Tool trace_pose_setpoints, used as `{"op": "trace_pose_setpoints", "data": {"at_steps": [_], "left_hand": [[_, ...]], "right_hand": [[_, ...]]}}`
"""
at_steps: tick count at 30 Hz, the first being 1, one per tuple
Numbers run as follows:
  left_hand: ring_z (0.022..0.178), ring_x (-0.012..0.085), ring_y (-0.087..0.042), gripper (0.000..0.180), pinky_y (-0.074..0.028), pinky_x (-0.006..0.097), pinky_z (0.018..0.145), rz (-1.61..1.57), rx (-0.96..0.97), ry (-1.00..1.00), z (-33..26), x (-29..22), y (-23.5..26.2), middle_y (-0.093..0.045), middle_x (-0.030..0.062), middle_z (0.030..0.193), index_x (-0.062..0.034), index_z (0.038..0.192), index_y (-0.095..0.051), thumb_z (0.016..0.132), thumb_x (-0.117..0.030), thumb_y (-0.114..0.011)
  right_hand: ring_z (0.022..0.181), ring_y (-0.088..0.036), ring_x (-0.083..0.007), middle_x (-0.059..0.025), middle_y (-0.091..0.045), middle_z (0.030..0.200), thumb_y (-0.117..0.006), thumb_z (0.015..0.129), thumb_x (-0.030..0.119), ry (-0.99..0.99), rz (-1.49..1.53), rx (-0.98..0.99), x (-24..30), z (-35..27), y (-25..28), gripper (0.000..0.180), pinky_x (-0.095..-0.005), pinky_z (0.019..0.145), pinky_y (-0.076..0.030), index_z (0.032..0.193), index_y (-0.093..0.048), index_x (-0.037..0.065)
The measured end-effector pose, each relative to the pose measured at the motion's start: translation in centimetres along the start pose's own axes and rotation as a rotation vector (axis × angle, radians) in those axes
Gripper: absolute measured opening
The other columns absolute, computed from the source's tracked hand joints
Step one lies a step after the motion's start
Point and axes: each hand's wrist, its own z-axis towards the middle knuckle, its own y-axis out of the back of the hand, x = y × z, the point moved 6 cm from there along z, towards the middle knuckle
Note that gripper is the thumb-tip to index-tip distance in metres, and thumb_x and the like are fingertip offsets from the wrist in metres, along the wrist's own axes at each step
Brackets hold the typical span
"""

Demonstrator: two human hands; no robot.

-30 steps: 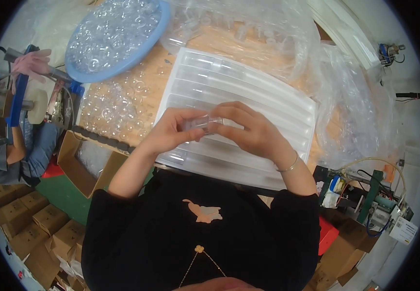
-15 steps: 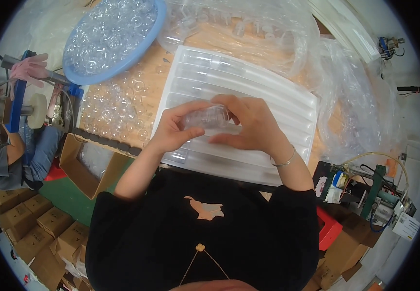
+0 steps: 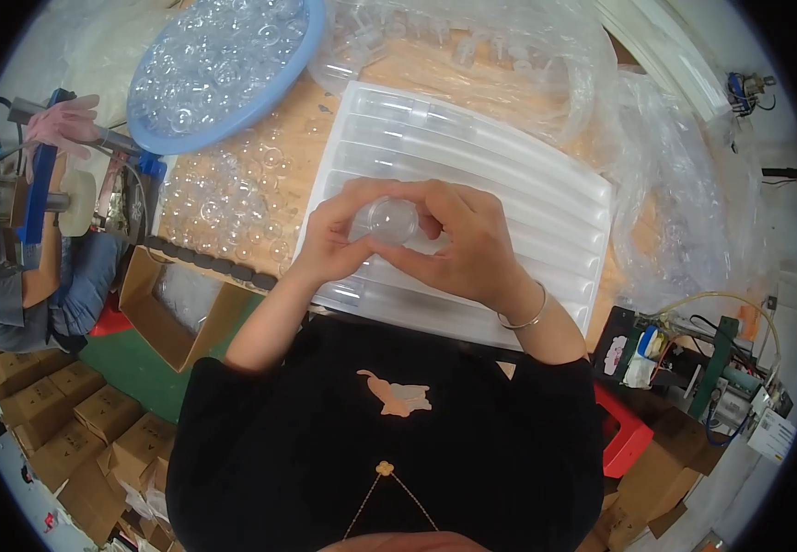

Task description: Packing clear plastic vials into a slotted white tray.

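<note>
A clear plastic cylinder (image 3: 389, 219) is between my two hands above the tray, its rounded, dome-like end turned up toward me. My left hand (image 3: 332, 237) wraps its left side, with thumb and fingers closed round it. From the right, my right hand (image 3: 466, 241) has its thumb and fingertips closed on the rim of the domed end. Whether that dome is a separate piece I cannot tell. Beneath my hands lies a white ribbed tray (image 3: 546, 207) with long parallel channels. Clear tubes (image 3: 417, 112) lie in its far channels.
A light blue basin (image 3: 178, 145) full of clear round pieces stands at the far left. Loose clear domes (image 3: 224, 198) cover the table beside it. Crumpled clear plastic sheeting (image 3: 675, 184) lies right. A co-worker (image 3: 21, 294) sits left near a cardboard box (image 3: 173, 317).
The cylinder has turned from lying sideways to having its round end face up. My right hand has closed in from a wide spread to touch that end.
</note>
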Motion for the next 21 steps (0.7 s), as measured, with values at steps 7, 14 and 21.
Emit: {"op": "trace_pose_setpoints", "data": {"at_steps": [7,14,21], "left_hand": [[0.105,0.0273,-0.052,0.052,-0.039,0.035,0.09,0.28,0.083,0.031,0.4,-0.9,0.3,-0.054,0.0141,0.117,-0.0035,0.12,-0.05,0.072,-0.013,-0.069],[0.102,0.036,-0.052,0.036,-0.041,0.04,0.086,1.195,-0.196,-0.078,2.9,1.2,8.1,-0.056,0.02,0.109,0.0019,0.11,-0.052,0.075,-0.005,-0.057],[0.118,0.0277,-0.04,0.048,-0.029,0.043,0.095,1.409,-0.089,0.194,1.8,7.0,9.1,-0.045,0.0092,0.128,-0.006,0.123,-0.046,0.076,-0.002,-0.049]], "right_hand": [[0.056,-0.049,-0.0143,-0.0016,-0.052,0.07,-0.079,0.06,0.015,0.019,0.15,0.018,-3.5,-0.8,-0.6,0.046,-0.025,0.05,-0.041,0.1,-0.059,0.01],[0.07,-0.059,-0.0301,-0.0119,-0.061,0.085,-0.072,0.068,0.027,-0.223,-0.669,0.301,-12.2,0.7,1.4,0.043,-0.0371,0.061,-0.047,0.102,-0.056,0.006],[0.069,-0.06,-0.0302,-0.0144,-0.061,0.073,-0.064,0.073,0.039,-0.381,-0.776,0.311,-13.3,0.9,0.4,0.035,-0.04,0.058,-0.047,0.083,-0.06,0.006]]}}
